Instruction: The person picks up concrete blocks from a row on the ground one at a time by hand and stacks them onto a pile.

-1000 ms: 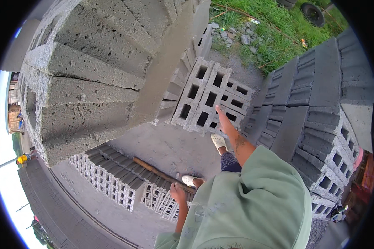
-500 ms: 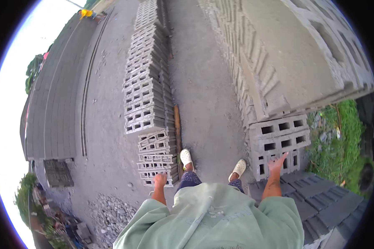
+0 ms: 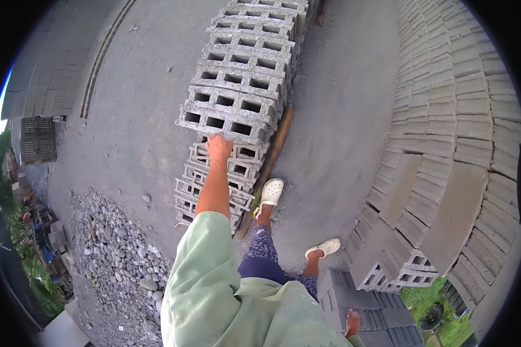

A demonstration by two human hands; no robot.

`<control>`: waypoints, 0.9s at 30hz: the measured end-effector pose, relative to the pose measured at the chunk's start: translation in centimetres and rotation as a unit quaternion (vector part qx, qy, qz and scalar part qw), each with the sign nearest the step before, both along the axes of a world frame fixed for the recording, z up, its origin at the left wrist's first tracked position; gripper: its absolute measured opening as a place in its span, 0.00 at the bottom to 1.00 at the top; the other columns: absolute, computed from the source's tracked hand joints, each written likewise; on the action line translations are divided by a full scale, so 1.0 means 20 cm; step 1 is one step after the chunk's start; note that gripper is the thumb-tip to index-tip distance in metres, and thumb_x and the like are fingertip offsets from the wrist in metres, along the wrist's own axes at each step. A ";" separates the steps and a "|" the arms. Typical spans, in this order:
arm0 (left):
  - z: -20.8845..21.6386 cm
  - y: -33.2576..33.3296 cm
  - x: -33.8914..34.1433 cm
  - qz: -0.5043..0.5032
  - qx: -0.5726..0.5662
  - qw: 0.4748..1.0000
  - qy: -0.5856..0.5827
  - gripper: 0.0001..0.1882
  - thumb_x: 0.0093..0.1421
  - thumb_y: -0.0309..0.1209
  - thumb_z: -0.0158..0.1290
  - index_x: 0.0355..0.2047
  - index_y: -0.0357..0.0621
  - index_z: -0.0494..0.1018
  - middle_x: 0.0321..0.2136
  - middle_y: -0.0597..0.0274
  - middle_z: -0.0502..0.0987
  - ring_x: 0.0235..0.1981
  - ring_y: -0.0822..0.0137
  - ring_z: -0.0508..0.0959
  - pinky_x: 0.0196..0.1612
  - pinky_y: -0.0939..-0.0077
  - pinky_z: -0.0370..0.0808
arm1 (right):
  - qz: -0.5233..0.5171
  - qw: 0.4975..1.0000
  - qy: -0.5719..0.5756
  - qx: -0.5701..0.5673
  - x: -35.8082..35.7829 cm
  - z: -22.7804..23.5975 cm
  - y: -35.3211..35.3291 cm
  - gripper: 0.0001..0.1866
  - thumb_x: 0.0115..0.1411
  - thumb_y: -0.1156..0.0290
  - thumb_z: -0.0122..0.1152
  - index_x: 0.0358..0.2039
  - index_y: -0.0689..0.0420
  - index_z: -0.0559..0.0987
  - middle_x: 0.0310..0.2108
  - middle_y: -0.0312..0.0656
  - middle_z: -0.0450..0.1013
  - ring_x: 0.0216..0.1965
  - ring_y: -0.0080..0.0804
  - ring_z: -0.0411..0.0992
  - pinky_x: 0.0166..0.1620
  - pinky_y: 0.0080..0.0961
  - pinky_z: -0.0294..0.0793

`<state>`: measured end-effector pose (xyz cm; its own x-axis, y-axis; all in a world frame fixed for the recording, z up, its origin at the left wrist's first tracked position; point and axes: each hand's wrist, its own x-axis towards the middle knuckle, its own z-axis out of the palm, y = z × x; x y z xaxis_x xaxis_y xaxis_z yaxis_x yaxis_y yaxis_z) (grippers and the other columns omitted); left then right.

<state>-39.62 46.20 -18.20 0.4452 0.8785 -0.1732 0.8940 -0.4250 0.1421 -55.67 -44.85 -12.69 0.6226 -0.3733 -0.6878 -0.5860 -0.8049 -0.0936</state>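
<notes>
My left hand (image 3: 219, 148) reaches forward with its fingers curled. It overlaps the near end of a long row of grey hollow concrete blocks (image 3: 226, 100), just below the lower edge of the nearest upper block. Its fingertips are hidden, so contact with the block cannot be made out. Below that block, more hollow blocks (image 3: 189, 189) are piled on their sides. At the lower right my right hand (image 3: 352, 322) hangs low, small in view, its fingers loosely apart and nothing visible in them. It appears over dark grey blocks (image 3: 353, 297).
A wooden pole (image 3: 279, 139) lies along the row's right side. High stacked blocks (image 3: 457, 191) stand to the right, with grass (image 3: 456, 329) and a tire (image 3: 432, 317) beyond. Gravel (image 3: 121, 254) is heaped at the left. My pale clogs (image 3: 272, 191) stand on the dirt ground.
The view has turned and come nearer the left row of blocks. My left hand has stretched forward to the row's end. My right hand has dropped away from the right-hand stack.
</notes>
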 end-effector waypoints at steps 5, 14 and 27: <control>-0.25 0.27 0.14 -0.068 0.005 0.994 0.090 0.26 0.44 0.48 0.57 0.35 0.37 0.73 0.39 0.49 0.75 0.51 0.53 0.67 0.58 0.54 0.52 | -0.030 0.999 0.009 -0.015 -0.13 0.09 0.15 0.30 0.53 0.56 0.58 0.47 0.68 0.68 0.38 0.50 0.70 0.40 0.38 0.68 0.43 0.29 0.67; -0.32 0.30 0.02 -0.069 -0.010 0.989 0.131 0.27 0.36 0.45 0.61 0.28 0.30 0.75 0.30 0.40 0.76 0.33 0.46 0.77 0.40 0.58 0.71 | -0.073 0.996 -0.043 0.005 0.32 0.37 1.18 0.28 0.50 0.50 0.59 0.41 0.64 0.74 0.34 0.55 0.74 0.37 0.44 0.74 0.39 0.33 0.72; 0.51 -2.10 -0.12 -0.544 -0.299 0.766 0.166 0.26 0.35 0.45 0.61 0.22 0.28 0.74 0.22 0.37 0.74 0.28 0.43 0.76 0.34 0.57 0.72 | -0.263 0.944 -0.030 0.197 0.17 0.74 1.45 0.54 0.43 0.32 0.53 0.53 0.72 0.60 0.43 0.65 0.67 0.45 0.51 0.69 0.49 0.35 0.66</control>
<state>-42.07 4.23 -8.08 0.7013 -0.2617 -0.6631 0.0869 -0.8919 0.4439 -52.22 -15.85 2.03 0.4649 -0.3643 -0.8069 -0.8790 -0.2990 -0.3714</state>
